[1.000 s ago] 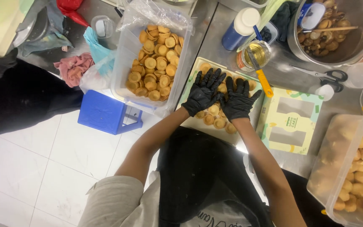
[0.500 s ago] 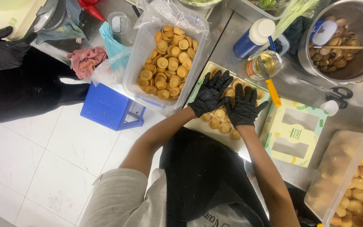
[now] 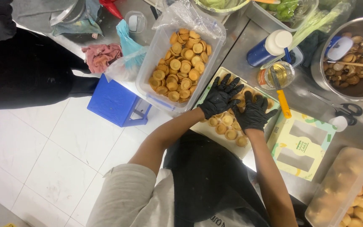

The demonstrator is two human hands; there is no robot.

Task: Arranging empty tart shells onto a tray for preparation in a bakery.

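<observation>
At the far left a co-worker in black stands by a blue stool point(image 3: 118, 103) on the white floor. Next comes a clear tub point(image 3: 148, 84) full of small tart shells on the steel worktop point(image 3: 240, 46). Beside it, the left hand point(image 3: 219, 97) and right hand point(image 3: 253, 112), both in black gloves, lie spread, fingers splayed, pressing flat on the tart shells point(image 3: 225, 126) in a shallow tray point(image 3: 200, 128). Right of that sit a pale green box point(image 3: 301, 145), a jar with a yellow-handled brush point(image 3: 283, 105), and a metal bowl point(image 3: 318, 71).
</observation>
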